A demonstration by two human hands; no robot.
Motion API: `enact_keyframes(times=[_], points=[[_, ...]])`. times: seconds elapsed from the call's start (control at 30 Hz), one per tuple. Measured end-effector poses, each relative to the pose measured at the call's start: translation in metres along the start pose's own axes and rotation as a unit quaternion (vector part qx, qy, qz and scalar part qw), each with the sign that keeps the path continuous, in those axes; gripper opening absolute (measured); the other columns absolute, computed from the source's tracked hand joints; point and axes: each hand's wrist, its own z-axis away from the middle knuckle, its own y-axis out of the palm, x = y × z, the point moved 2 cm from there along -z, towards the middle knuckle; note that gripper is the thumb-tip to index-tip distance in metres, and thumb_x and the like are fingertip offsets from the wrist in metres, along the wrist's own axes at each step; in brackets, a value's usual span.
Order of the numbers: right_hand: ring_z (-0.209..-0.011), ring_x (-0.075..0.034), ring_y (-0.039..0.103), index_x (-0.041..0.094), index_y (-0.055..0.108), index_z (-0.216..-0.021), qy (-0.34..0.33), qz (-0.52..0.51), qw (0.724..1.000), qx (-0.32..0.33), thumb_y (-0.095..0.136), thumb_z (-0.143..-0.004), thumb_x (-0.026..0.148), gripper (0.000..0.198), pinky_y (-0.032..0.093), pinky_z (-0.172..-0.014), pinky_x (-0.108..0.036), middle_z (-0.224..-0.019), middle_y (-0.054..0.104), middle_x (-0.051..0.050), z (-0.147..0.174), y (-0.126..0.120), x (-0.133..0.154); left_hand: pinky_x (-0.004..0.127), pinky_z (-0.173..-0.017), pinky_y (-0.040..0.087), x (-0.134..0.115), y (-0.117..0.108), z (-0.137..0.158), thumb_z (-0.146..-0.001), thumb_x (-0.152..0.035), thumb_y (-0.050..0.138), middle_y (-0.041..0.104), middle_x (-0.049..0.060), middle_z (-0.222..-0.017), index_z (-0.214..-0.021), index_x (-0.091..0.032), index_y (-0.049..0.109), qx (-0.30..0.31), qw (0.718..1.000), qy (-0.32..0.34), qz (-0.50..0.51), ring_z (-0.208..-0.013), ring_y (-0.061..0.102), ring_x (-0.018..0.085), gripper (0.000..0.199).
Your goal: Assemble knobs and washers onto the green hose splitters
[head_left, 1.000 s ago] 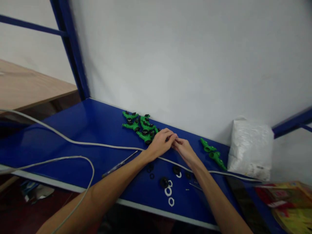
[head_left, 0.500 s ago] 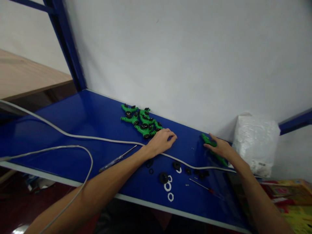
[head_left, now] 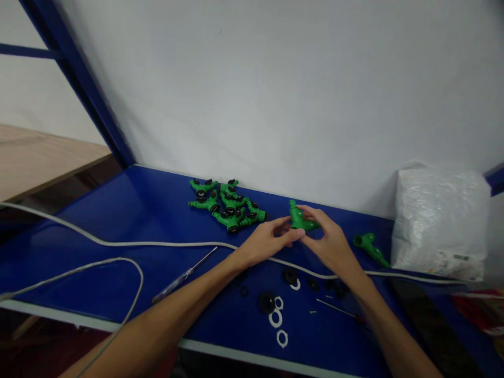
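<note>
Between my two hands is a green Y-shaped hose connector (head_left: 298, 218), raised above the blue table. My right hand (head_left: 323, 233) grips it from the right, thumb in front and fingers behind. From the left, my left hand (head_left: 271, 237) closes its fingers on the connector's lower end. Another green connector (head_left: 369, 245), without black parts showing, lies to the right of my right hand. Left of my hands sits a cluster of green connectors (head_left: 232, 216) fitted with black valve levers and black rings.
White rings (head_left: 282, 338), a black round cap (head_left: 266, 302) and small black parts lie in front. A clear-handled screwdriver (head_left: 185, 274) is at left, a thin red-handled one (head_left: 338, 307) at right. A pale cable (head_left: 157, 244) crosses the blue table (head_left: 98, 210). A plastic-wrapped package (head_left: 439, 220) stands at right.
My right hand has brought a green connector from the right side to the middle, where my left hand has met it. The view has shifted slightly.
</note>
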Motion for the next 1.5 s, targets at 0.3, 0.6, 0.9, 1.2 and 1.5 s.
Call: enact_keyframes(times=[0.3,0.6,0.9,1.2,1.5], points=[[-0.106,-0.022,0.073,0.026,0.059,-0.142,0.071,-0.146,0.987,0.011,0.074,-0.09,0.037,0.056,0.059,-0.102,-0.044,-0.118,0.074,-0.007,0.016,0.015,-0.005,0.037,-0.094,0.054,0.01,-0.008,-0.008,-0.088,-0.045,0.072,0.076,0.011,-0.114,-0.131,-0.014,0.068,-0.045,0.996,-0.037,0.067,-0.101,0.07,0.023,0.054],[-0.093,-0.02,0.076,0.023,0.069,-0.13,0.098,-0.171,0.98,0.004,0.073,-0.089,0.04,0.045,0.062,-0.094,-0.039,-0.102,0.078,-0.004,0.012,-0.011,0.004,0.03,-0.087,0.049,-0.003,-0.007,-0.003,-0.078,-0.042,0.081,0.075,0.003,-0.096,-0.118,-0.017,0.067,-0.136,0.985,-0.071,0.082,-0.09,0.066,0.017,0.049],[-0.082,-0.02,0.075,0.026,0.079,-0.098,0.013,0.06,0.997,0.037,0.063,-0.098,0.041,0.022,0.062,-0.077,-0.034,-0.09,0.078,-0.003,0.078,-0.056,0.014,0.025,-0.065,0.047,0.001,-0.009,-0.007,-0.079,-0.053,0.078,0.065,0.0,-0.082,-0.107,-0.015,0.067,-0.151,0.976,-0.08,0.139,-0.075,0.061,0.013,0.049],[-0.089,-0.022,0.074,0.026,0.077,-0.103,-0.027,0.171,0.985,0.03,0.057,-0.102,0.034,0.022,0.063,-0.082,-0.038,-0.098,0.077,-0.005,0.116,-0.057,0.014,0.019,-0.049,0.039,-0.01,-0.003,-0.002,-0.082,-0.049,0.078,0.062,-0.001,-0.079,-0.101,-0.015,0.062,-0.119,0.97,-0.112,0.178,-0.063,0.067,0.011,0.042],[-0.094,-0.025,0.075,0.022,0.076,-0.106,-0.074,0.275,0.958,0.022,0.045,-0.101,0.013,0.032,0.063,-0.085,-0.042,-0.103,0.078,-0.009,0.13,-0.026,0.0,0.022,-0.055,0.038,-0.008,-0.004,-0.002,-0.077,-0.052,0.081,0.06,-0.002,-0.073,-0.094,-0.014,0.063,-0.106,0.972,-0.122,0.169,-0.063,0.061,0.011,0.045]])
